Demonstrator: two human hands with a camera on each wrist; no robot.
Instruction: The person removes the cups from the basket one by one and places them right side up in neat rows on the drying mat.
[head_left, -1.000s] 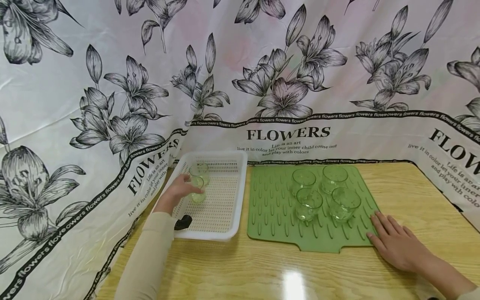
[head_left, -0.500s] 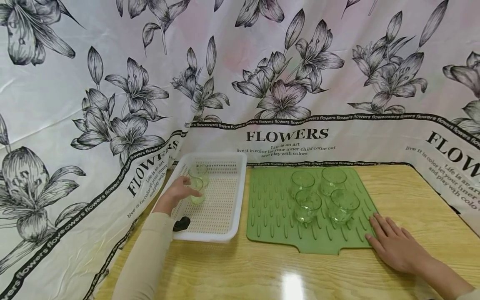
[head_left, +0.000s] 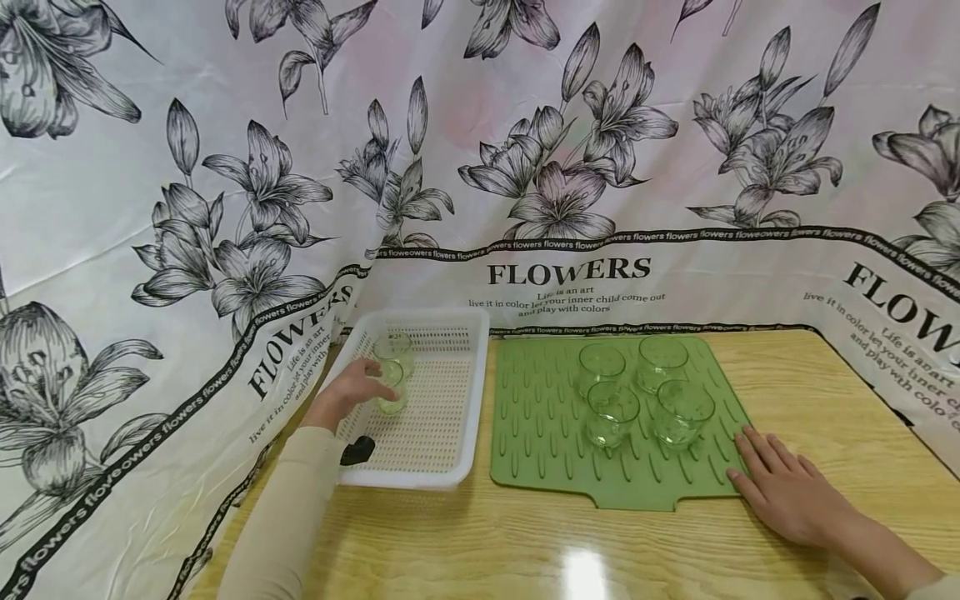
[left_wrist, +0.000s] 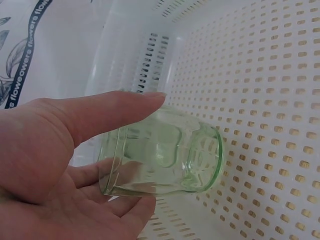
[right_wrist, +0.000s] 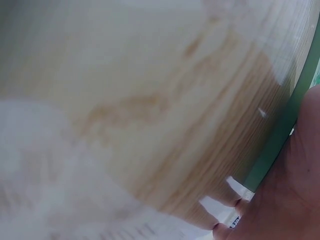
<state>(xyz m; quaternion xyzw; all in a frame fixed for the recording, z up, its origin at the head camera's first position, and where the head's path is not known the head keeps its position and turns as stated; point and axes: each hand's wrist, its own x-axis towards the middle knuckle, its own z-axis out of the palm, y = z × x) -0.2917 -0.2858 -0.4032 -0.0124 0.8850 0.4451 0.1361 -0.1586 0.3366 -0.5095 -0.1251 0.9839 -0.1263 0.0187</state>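
Note:
My left hand is inside the white perforated basket, around a clear greenish drinking glass. In the left wrist view, the thumb of the left hand lies straight over one side of the glass. Its fingers are on the other side, partly seen through the glass. Whether they press on it is hard to tell. Behind it in the basket is a second glass. My right hand lies flat, palm down, fingertips at the right edge of the green mat.
Several matching glasses stand grouped on the right half of the ridged mat. Basket and mat sit side by side on a wooden table. A flower-printed curtain hangs behind and along the left. A small black object shows beside the left sleeve.
The left thumb has shifted slightly left across the front glass, and the hand looks a little looser around it. The right hand has stayed at the mat's edge. The view has drifted slightly.

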